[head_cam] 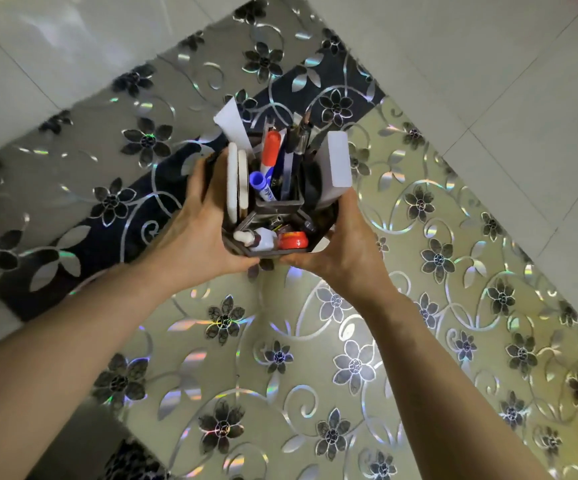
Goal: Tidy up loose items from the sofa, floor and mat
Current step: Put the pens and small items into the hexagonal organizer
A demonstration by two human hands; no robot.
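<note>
Both hands hold a dark desk organiser [273,216] w/ several compartments, lifted above a surface covered by a shiny flower-pattern cloth [419,306]. Whether this surface is a table or the mat, I cannot tell from this view.

Left hand [194,230] grips the organiser's left wall; its fingers [211,171] are curled round the far side, thumb underneath near the front corner. Right hand [343,251] grips the right wall & front corner in the same way, fingers wrapped behind and mostly hidden. So both are closed on the organiser, none free.

Inside: a red-cap marker [271,148] and a blue-cap marker [260,183] stand in the centre slot w/ dark pens [298,147]; white flat pieces [237,181] on the left, a white block [339,164] on the right, a small red lid [292,240] and a white bottle [256,237] in the front slot.

Key relation: the organiser sits exactly between the two hands, long axis upright, pens pointing up and slightly away from the person. Both hands are equally near. Judgement: the next move is prob. to carry or set it down, and it must stay upright, bc tall items may tip out.
</note>
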